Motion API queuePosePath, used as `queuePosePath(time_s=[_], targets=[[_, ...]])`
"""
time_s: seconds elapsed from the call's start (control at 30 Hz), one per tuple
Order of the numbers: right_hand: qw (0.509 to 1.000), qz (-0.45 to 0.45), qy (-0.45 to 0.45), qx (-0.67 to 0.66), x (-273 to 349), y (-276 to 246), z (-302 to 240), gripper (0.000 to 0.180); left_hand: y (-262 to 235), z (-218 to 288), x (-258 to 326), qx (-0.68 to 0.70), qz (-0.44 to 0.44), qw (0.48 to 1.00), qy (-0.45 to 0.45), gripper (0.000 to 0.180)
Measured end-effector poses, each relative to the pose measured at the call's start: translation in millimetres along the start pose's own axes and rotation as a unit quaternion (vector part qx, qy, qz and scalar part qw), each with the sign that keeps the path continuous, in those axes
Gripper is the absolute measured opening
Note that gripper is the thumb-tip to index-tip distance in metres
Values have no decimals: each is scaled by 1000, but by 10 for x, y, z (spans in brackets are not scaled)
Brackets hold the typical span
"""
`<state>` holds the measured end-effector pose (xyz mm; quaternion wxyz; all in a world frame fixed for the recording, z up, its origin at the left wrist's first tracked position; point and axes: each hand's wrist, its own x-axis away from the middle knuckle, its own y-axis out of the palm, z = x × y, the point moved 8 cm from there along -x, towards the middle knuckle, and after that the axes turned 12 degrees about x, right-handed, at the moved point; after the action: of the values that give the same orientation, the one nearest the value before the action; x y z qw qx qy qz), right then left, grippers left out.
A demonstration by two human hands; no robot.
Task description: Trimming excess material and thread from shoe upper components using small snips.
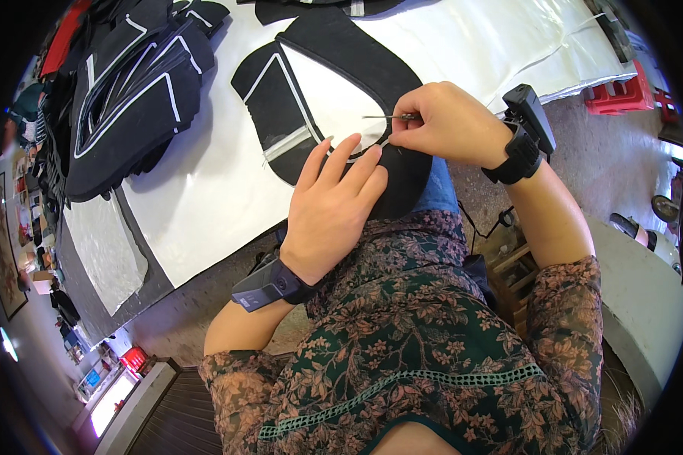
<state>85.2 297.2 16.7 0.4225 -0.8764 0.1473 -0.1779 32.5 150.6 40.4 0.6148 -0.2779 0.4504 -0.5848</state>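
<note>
A curved black fabric piece (383,61) with a white strip (297,92) along its inner edge lies at the near edge of the table, partly overhanging toward my lap. My left hand (332,205) rests on it, fingers spread, the fingertips at the white strip on the inner curve. Just right of those fingertips, my right hand (448,125) is closed round a thin pointed metal tool (391,117), whose tip points left over the white gap. Most of the tool is hidden in the fist, so its exact kind is unclear.
White sheeting (197,220) covers the table. At the left is a heap of similar black pieces (140,114) with white lines; another black piece (281,10) lies at the far edge. A red plastic stool (621,95) stands beyond the table on the right.
</note>
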Motion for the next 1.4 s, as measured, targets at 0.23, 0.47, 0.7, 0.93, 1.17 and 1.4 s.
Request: queuePosePath(time_s=[0.23,0.47,0.7,0.93,1.17,1.4], targets=[[998,-26,-17,50,-125,39,21,22,27,17,-56,3,-5,1000,12,25],[995,-94,-20,13,-203,50,52,20,44,1,-109,26,16,1000,4,27],[989,-101,-100,43,-329,-40,38,19,65,-8,-135,37,25,999,-1,29],[983,-101,-140,64,-416,-85,-57,20,68,31,-163,17,31,999,-17,32],[988,-100,-101,55,-426,-84,-3,21,133,88,45,29,4,999,-35,40],[996,-37,-52,70,-223,80,-120,20,-53,-130,403,31,17,998,-57,42]])
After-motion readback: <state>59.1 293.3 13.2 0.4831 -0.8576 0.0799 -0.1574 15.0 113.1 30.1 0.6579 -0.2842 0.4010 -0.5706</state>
